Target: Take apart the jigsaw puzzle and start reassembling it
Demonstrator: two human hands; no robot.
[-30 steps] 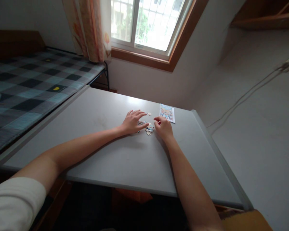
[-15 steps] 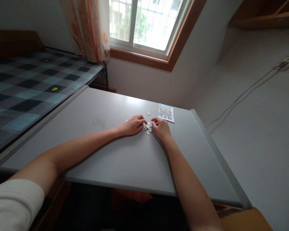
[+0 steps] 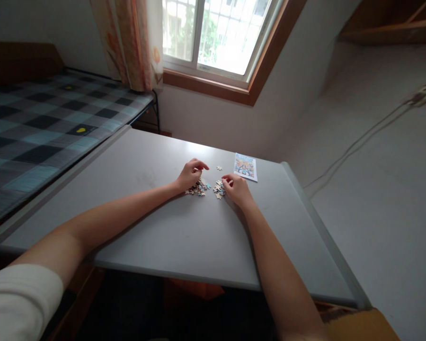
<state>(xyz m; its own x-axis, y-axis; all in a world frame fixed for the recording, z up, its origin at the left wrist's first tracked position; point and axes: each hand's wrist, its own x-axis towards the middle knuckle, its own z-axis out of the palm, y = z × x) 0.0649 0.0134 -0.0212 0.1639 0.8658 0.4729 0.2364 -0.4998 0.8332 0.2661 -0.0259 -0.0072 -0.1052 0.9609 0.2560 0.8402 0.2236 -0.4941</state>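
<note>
Stretching past the larger pile of puzzle pieces [image 3: 199, 188], the forefinger of my left hand [image 3: 189, 175] points toward the right edge of the table [image 3: 163, 227], while my other left fingers bend down over the pieces; whether they have pinched one, I cannot tell. The fingers of my right hand [image 3: 237, 188] are curled, their tips drawn close at the right side of the smaller pile [image 3: 218, 190], and I cannot tell whether a piece is between them. A narrow strip of bare table parts the two piles, both lying nearer the far edge than the near one. One loose piece [image 3: 219, 168] sits farther toward the far edge, apart from either pile. Just beyond my right hand, a picture card [image 3: 245, 166] lies flat by the far edge, toward the far right corner. Past the left edge stands a bed [image 3: 57, 123] with a checked cover. Beyond the far edge is a window [image 3: 222, 38], a flowered curtain [image 3: 131, 47] hanging at its left.
</note>
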